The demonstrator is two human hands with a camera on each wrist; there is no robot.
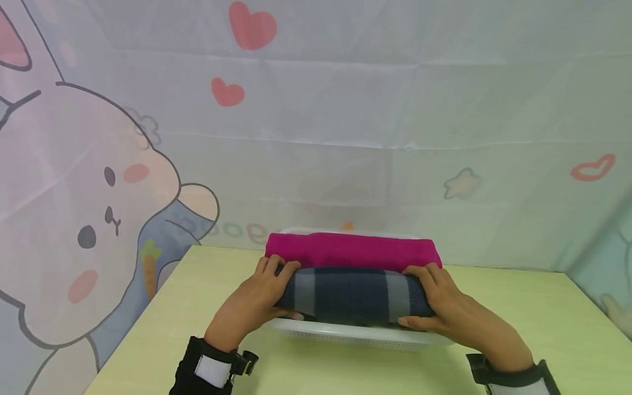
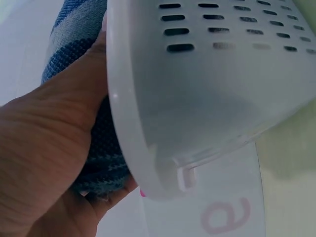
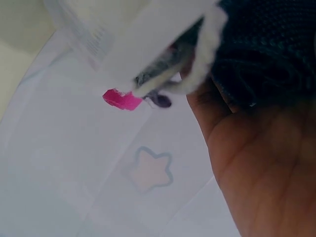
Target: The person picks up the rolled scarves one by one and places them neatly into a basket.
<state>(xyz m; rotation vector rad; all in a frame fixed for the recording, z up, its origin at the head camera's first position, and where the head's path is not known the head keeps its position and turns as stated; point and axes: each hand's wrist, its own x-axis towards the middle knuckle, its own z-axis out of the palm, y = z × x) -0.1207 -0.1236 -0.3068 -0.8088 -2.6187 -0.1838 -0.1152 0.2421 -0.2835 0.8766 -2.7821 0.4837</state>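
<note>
A rolled dark blue cloth (image 1: 350, 293) with grey bands lies across the white perforated basket (image 1: 345, 332). My left hand (image 1: 254, 304) grips its left end, fingers over the top and thumb at the front. At the other end my right hand (image 1: 451, 307) holds the roll likewise. Behind it sits a magenta cloth roll (image 1: 353, 249). In the left wrist view the blue weave (image 2: 81, 27) bulges beside the basket rim (image 2: 121, 98). The right wrist view shows the roll's dark folded end (image 3: 261, 64) against the palm, and an off-white fuzzy edge (image 3: 210, 44) next to it.
The basket stands on a pale yellow table (image 1: 163, 329), close to its back edge. A printed backdrop (image 1: 336, 109) with hearts, a star and a cartoon rabbit hangs right behind. Black bands (image 1: 209, 365) sit on both wrists.
</note>
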